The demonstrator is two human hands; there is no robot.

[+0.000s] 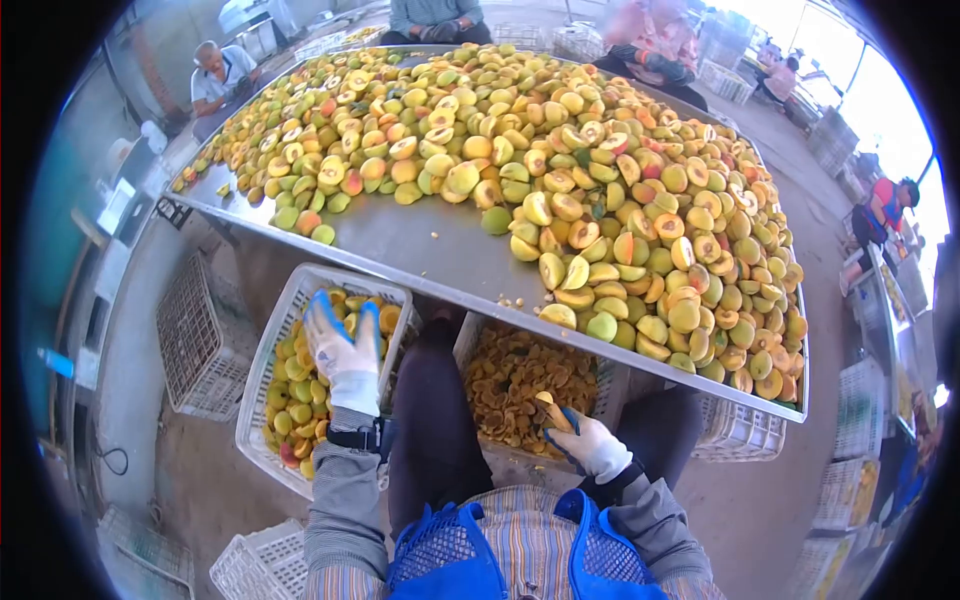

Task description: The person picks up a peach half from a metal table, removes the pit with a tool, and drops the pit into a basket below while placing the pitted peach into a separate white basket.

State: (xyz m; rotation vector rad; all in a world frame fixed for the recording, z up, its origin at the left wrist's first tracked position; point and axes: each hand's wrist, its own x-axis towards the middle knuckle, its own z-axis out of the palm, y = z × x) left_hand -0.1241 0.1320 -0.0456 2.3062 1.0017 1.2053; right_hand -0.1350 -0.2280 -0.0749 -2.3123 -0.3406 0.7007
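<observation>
My left hand (343, 345), in a white glove with blue fingertips, is over a white plastic basket (262, 440) of yellow-green peach halves (292, 385). Its fingers are spread and nothing shows in them. My right hand (597, 449), gloved too, is closed around a short brown tool (556, 414) with a pale yellow piece at its tip. Below that tool, between my knees, a second basket (607, 390) holds brown, pit-like scraps (525, 385). On the metal table (400, 240) ahead lies a large heap of halved and whole peaches (600, 200).
The table's raised front edge (470, 311) runs above my knees. An upturned-looking white crate (207, 335) stands at left, another crate (262, 562) lower down, and one (740, 428) under the table at right. Several people sit around the far side and background.
</observation>
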